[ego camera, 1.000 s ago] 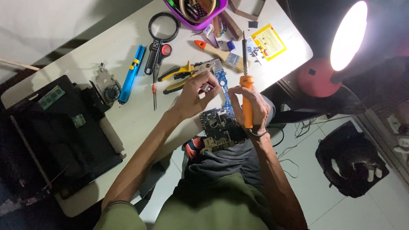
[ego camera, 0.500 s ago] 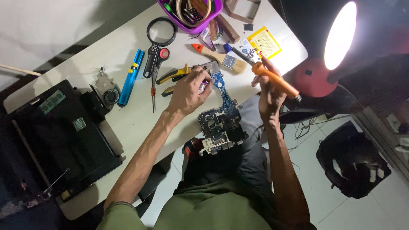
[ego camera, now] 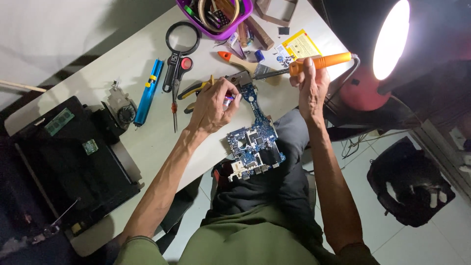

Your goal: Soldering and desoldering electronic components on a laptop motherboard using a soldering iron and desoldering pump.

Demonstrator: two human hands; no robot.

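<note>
My right hand (ego camera: 310, 86) grips an orange-handled soldering iron (ego camera: 321, 62), held level above the table's right end with its metal tip pointing left toward the blue circuit board (ego camera: 255, 140). The board lies tilted over the table's front edge and my lap. My left hand (ego camera: 212, 105) rests at the board's upper end, fingers pinched on a small object that I cannot make out, beside yellow-handled pliers (ego camera: 196, 90).
On the white table (ego camera: 147, 142) lie a magnifying glass (ego camera: 182, 37), a blue tool (ego camera: 148, 91), a screwdriver (ego camera: 174, 110), a brush (ego camera: 240, 61), a yellow packet (ego camera: 299, 46) and a purple bowl (ego camera: 216, 14) of tools. An opened black laptop (ego camera: 64, 157) sits left. A bright lamp (ego camera: 390, 41) shines right.
My right hand lifted the soldering iron off the board and swung it up and right, turning it from upright to level. My left hand stayed at the board's upper end.
</note>
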